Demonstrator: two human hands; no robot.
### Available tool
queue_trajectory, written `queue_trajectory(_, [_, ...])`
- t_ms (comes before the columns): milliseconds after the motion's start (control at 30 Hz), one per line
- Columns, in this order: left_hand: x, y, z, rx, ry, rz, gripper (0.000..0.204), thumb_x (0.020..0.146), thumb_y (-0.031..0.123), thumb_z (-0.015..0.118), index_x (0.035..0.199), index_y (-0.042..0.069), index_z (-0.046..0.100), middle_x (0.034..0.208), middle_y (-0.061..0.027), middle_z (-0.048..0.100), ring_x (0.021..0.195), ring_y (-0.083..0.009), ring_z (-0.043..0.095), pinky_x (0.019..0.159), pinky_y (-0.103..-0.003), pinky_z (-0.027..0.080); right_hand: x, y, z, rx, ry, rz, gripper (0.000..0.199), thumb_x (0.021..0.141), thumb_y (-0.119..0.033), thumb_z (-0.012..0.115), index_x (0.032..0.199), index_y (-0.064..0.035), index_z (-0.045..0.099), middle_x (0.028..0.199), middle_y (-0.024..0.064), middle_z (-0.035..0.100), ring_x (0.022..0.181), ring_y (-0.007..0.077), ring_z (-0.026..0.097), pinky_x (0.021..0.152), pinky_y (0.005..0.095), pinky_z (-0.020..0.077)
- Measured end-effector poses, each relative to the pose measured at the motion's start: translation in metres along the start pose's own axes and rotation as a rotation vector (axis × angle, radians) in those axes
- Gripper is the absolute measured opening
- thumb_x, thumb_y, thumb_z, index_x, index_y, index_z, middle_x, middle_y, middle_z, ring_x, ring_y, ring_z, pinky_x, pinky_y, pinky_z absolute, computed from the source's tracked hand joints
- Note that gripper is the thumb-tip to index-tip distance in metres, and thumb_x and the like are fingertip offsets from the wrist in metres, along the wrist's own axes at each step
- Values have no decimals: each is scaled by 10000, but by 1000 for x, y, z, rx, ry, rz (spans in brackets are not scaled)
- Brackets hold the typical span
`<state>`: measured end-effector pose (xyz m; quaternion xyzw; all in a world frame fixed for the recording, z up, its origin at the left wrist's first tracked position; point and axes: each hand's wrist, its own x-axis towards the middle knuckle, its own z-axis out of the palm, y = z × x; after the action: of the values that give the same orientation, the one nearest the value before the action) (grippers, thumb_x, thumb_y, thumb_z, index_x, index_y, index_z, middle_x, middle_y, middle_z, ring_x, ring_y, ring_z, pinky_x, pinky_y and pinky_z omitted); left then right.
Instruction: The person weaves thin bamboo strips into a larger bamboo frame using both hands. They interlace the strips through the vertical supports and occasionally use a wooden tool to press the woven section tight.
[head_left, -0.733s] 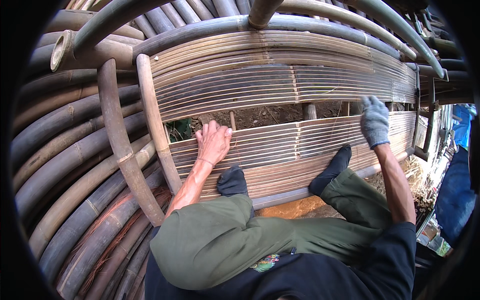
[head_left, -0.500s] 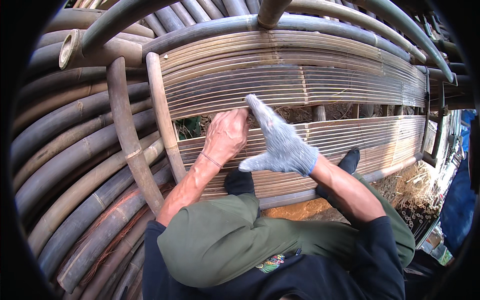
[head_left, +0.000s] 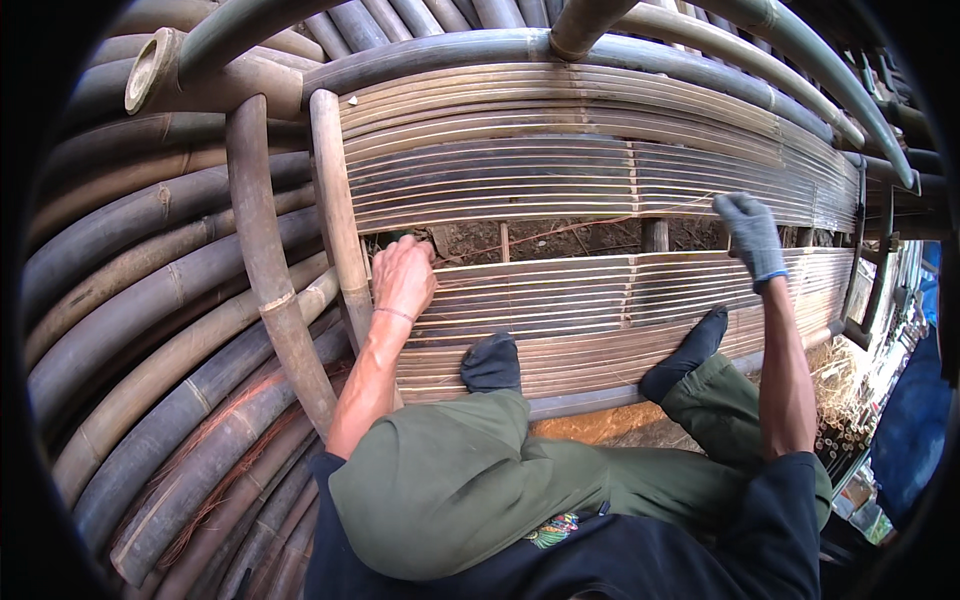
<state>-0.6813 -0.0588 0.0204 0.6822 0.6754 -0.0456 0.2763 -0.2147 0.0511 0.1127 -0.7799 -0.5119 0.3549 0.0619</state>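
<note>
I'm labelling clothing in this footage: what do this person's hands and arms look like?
The left hand is bare, with a thin wristband. The right hand wears a grey knit glove with a blue edge. Dark sleeves leave both forearms bare.

No text, label, number or sign can be read. The nearest thing to one is a small multicoloured print (head_left: 552, 530) on the dark shirt (head_left: 680, 555) at the lower centre of the frame (several bright colours run together in it), too small to make out as letters or as a picture. Just to its right sits a tiny dark tab (head_left: 604, 508), and whether it carries writing cannot be told.
</note>
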Motion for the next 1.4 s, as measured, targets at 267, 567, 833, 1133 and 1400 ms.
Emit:
queue_trajectory(267, [64, 14, 60, -259, -418, 280, 206, 852, 78, 538, 763, -74, 643, 764, -267, 653, 825, -360, 682, 750, -462, 527, -37, -95, 239, -536, -470, -384, 221, 786, -202, 600, 825, -49, 754, 884, 225, 709, 838, 385, 708, 714, 469, 562])
queue_trajectory(567, [31, 24, 27, -561, -278, -83, 305, 875, 279, 644, 996, 14, 732, 893, -212, 712, 868, -340, 699, 786, -401, 522, -43, -83, 235, -312, -451, -566, 267, 872, -277, 608, 991, -51, 688, 943, 220, 697, 875, 403, 670, 772, 489, 547])
queue_trajectory(833, [-3, 32, -24, -1031, -445, -7, 267, 912, 268, 701, 960, 9, 747, 801, -50, 718, 759, -103, 613, 707, -272, 485, -108, -98, 209, -63, -119, -906, 372, 827, -292, 739, 1133, -96, 662, 1229, 169, 606, 1150, 372, 562, 972, 469, 456])
queue_trajectory(1133, [0, 31, 13, -843, -12, -33, 390, 949, 391, 644, 1097, 36, 715, 958, -86, 693, 795, -167, 596, 737, -343, 487, -165, 60, -47, -838, -707, -482, 223, 873, -312, 658, 901, -97, 711, 1050, 125, 648, 1015, 298, 604, 853, 409, 503])
queue_trajectory(1400, [-15, 54, 62, -253, 143, 308, 324, 899, 309, 678, 1133, 88, 645, 1058, -89, 571, 1040, -300, 514, 929, -449, 349, -270, 382, -311, -1460, -1143, 848, 343, 815, -264, 649, 1114, -126, 746, 1170, 90, 709, 1050, 245, 683, 866, 395, 555])
